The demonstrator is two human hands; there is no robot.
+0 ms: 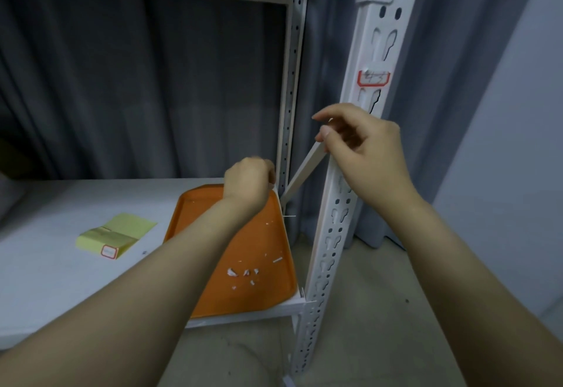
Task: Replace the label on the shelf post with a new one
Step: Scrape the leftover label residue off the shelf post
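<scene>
Head cam: I see right grip pinching top end of white strip. Left grip curled at strip's lower end, can't tell its hold. Label sits on post, just above right grip. Tray below left grip.

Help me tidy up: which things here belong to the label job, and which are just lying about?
Job: post, label on it, strip pinched in right hand, left hand at its lower end, tray of scraps, spare label on pad.
Lying about: curtain, shelf.
</scene>
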